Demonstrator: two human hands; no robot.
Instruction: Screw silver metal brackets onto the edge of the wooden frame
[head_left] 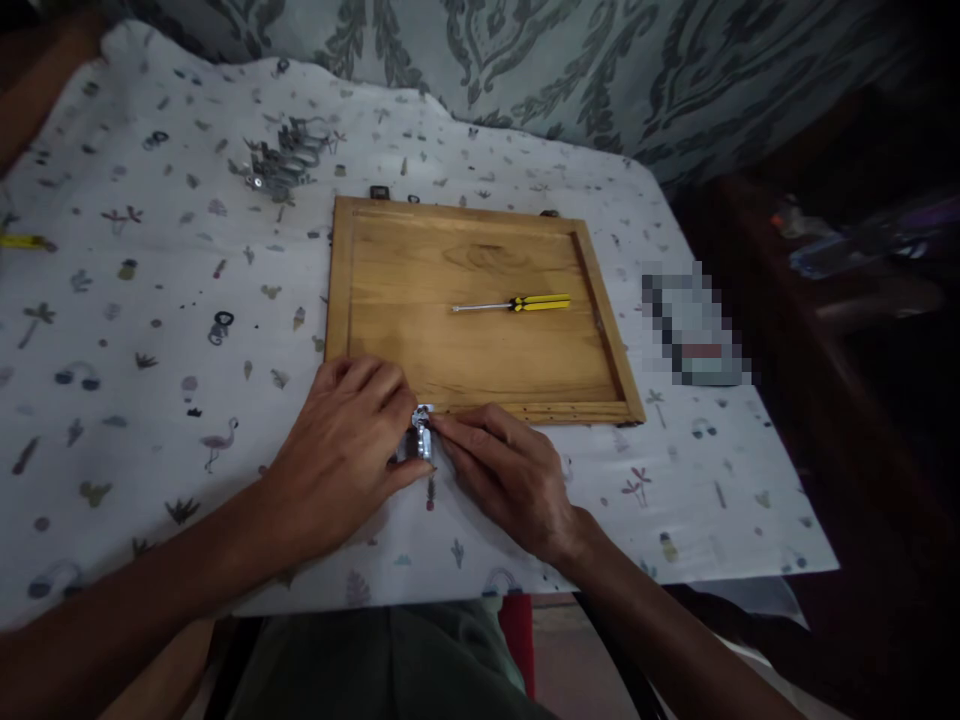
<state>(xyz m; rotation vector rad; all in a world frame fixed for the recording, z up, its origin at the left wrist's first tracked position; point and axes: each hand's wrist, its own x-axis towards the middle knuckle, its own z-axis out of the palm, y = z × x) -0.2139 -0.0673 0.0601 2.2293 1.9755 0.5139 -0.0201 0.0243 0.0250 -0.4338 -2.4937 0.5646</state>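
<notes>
hinge: small metal piece at wooden panel near edge, long axis toward person
left hand: fingers curled, pinching hinge's left side
right hand: fingertips gripping its right side
nearer: both touching

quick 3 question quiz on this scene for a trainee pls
1. True or false: the screwdriver lies on the wooden panel.
2. What do the left hand and right hand hold between them?
A. metal hinge
B. hammer
C. tape roll
3. The pile of metal parts lies at the far ____ of the tablecloth.

Key: 1 true; 2 A; 3 left
</notes>
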